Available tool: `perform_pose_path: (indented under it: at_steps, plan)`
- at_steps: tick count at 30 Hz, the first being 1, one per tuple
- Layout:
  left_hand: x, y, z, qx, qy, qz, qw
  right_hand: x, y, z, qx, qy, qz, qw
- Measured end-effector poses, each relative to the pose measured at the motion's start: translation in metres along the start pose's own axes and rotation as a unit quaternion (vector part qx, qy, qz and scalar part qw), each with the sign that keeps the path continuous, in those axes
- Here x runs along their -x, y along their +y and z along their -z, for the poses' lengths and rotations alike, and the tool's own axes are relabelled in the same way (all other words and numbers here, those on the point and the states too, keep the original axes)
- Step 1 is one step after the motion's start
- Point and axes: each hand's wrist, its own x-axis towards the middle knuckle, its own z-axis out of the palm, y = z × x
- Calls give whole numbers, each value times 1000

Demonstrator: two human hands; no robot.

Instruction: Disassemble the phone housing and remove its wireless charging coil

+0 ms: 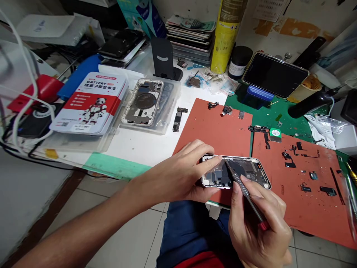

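My left hand [181, 171] grips the left end of an opened phone housing [251, 169] with a silver frame, holding it at the near edge of a red work mat [217, 126]. My right hand [259, 219] is closed round a thin screwdriver [242, 188] with a grey shaft and red end. Its tip rests inside the housing near the top middle. Dark internal parts show inside the housing.
A second empty phone housing [145, 101] lies in a clear tray at the back left, beside a battery box [90, 102]. A logic board [177, 119] lies on the white table. Several small parts [305, 175] cover another red mat at right. A phone [275, 74] leans at the back.
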Motion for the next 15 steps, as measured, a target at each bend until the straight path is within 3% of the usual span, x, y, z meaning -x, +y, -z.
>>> perform_pose_path:
  at_steps: [8, 15]
  plan:
    - [0, 0, -3, -5, 8, 5, 1000, -6, -6, 1, 30, -1, 8, 1000]
    - [-1, 0, -2, 0, 13, -5, 1000, -8, -3, 5, 102, -5, 89, 991]
